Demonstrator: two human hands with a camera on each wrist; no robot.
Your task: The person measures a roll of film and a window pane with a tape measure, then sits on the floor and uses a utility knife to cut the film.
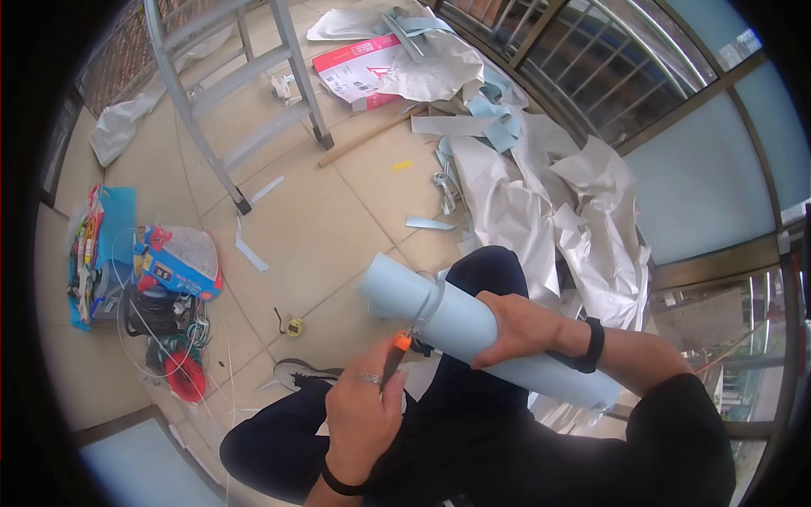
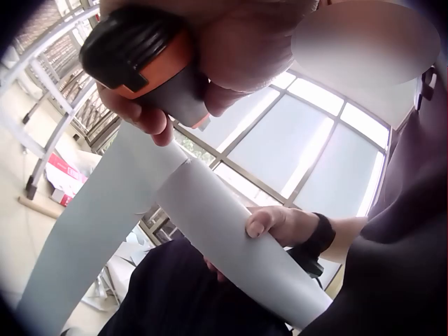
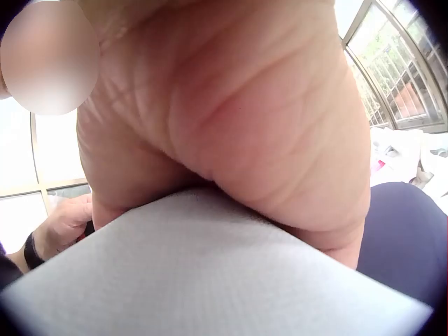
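A light blue roll of sheet material (image 1: 456, 317) lies slantwise across the person's lap. My right hand (image 1: 524, 325) grips it around the middle, thumb on the near side. My left hand (image 1: 363, 418) holds an orange and black utility knife (image 1: 395, 355), its front end right at the roll near the upper-left end. In the left wrist view the knife (image 2: 150, 66) is close above the roll (image 2: 217, 224), where a loose flap (image 2: 91, 210) hangs down along a cut edge. The right wrist view shows the right palm (image 3: 231, 119) pressed over the roll's surface (image 3: 210, 273).
A stepladder (image 1: 262, 135) stands ahead on the tiled floor. Crumpled backing sheets (image 1: 524, 203) and blue offcuts (image 1: 494, 118) are heaped along the right. A tape measure (image 1: 293, 326), a wooden stick (image 1: 363, 139) and a blue bag (image 1: 182, 258) lie about.
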